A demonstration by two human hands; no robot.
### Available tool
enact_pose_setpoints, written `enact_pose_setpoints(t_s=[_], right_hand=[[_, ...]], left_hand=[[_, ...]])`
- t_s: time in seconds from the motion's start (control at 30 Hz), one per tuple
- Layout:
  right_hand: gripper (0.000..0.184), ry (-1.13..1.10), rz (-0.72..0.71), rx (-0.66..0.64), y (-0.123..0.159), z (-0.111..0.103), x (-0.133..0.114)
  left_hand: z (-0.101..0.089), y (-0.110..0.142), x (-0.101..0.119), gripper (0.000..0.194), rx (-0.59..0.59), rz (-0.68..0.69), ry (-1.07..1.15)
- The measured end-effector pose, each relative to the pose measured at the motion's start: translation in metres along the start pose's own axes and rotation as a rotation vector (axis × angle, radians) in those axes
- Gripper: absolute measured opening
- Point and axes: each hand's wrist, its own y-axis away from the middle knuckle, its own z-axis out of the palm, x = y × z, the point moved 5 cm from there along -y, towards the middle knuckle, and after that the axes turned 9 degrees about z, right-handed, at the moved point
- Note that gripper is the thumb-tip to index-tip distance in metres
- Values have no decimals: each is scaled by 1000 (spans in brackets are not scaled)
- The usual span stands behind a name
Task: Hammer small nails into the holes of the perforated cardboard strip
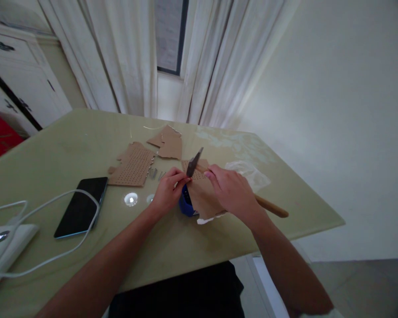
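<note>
My right hand (232,187) is wrapped round the wooden handle of a hammer (272,206), whose dark metal head (194,162) is tilted over my left fingertips. With thumb and fingers pinched together, my left hand (169,190) is at the left edge of a piece of brown cardboard (204,192); what it pinches is too small to make out. Rows of small holes mark the cardboard's far part. Beneath its left side a blue round object (186,205) shows in part. Several small metal nails (153,173) lie just left of my left hand.
Another punched cardboard piece (132,165) and a torn one (170,143) lie farther back. A black phone (82,205), a white cable (58,255) and a white power strip (15,245) are at left. Crumpled clear plastic (248,174) lies at right, near the wall (345,110).
</note>
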Motion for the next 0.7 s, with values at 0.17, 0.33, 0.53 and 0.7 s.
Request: enact_pose_setpoints(t_s=[0.17,0.33,0.53,0.7], right_hand=[[31,-140,24,59,-2,-2,10],[29,-197,56,81,-2,-4,24],[27,-183,56,21,-1,1,27],[25,-178,43,-5,-2,3,23]], left_hand=[[-1,1,-5,23,-24,-53,37],[4,15,-3,42,4,-222,92],[20,21,0,80,-100,-308,296],[18,21,-6,75,-86,-370,400]])
